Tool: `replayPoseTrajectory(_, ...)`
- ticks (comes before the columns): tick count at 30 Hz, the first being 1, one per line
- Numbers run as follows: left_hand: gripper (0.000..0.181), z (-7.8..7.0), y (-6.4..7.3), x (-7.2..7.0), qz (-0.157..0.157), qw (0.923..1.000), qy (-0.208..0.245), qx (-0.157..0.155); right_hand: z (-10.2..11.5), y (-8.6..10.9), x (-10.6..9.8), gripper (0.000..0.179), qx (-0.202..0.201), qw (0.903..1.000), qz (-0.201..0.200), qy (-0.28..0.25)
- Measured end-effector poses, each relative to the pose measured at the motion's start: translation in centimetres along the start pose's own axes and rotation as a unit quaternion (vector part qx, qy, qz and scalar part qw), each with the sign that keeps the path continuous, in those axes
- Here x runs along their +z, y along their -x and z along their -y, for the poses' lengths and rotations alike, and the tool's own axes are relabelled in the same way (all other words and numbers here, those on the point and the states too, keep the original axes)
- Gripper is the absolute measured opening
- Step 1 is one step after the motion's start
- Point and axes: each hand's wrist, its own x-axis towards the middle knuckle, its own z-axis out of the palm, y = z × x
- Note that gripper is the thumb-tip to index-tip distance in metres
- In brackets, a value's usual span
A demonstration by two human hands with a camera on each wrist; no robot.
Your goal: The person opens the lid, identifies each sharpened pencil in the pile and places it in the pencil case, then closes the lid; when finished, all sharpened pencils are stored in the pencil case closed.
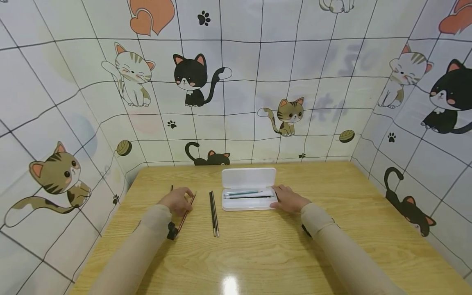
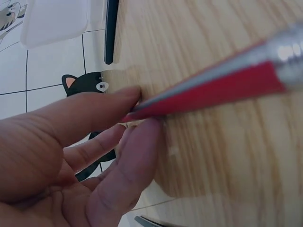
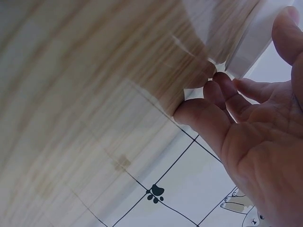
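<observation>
My left hand (image 1: 178, 200) pinches a red pencil with dark stripes (image 2: 222, 90) between thumb and fingers, low over the table. Its silvery end, nearest the left wrist camera, is blurred. At the table's middle lies an open white pencil case (image 1: 243, 207), lid tilted back. A light blue pencil (image 1: 241, 192) and a dark pencil (image 1: 250, 197) lie inside it. My right hand (image 1: 289, 199) holds the case's right end, thumb at the near corner and fingers at the far one. In the right wrist view, the case wall (image 3: 251, 42) shows beside the fingers.
Two dark pencils (image 1: 214, 213) lie side by side on the wooden table (image 1: 258, 254), between left hand and case. The tip of another dark pencil (image 1: 171, 188) shows behind the left hand. A cat-patterned sheet (image 1: 239, 94) stands along the table's back and sides.
</observation>
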Motion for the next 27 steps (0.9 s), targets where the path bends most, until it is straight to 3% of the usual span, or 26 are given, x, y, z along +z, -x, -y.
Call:
replayPoseTrajectory(8,0.06,-0.7,0.4,0.3,0.004,0.9999,-0.011,-0.01,-0.2,0.0,0.1,0.078,0.002,1.0,0.0,-0.002)
replayPoseTrajectory(13,0.055,-1.0,0.7,0.3,0.003,0.9998,-0.016,-0.012,-0.3,0.0,0.1,0.078,0.003,1.0,-0.001,-0.003)
replayPoseTrajectory(27,0.052,-1.1,0.6,-0.2,0.019,0.9995,-0.02,-0.015,-0.1,0.1,0.1,0.078,0.002,1.0,-0.002,0.005)
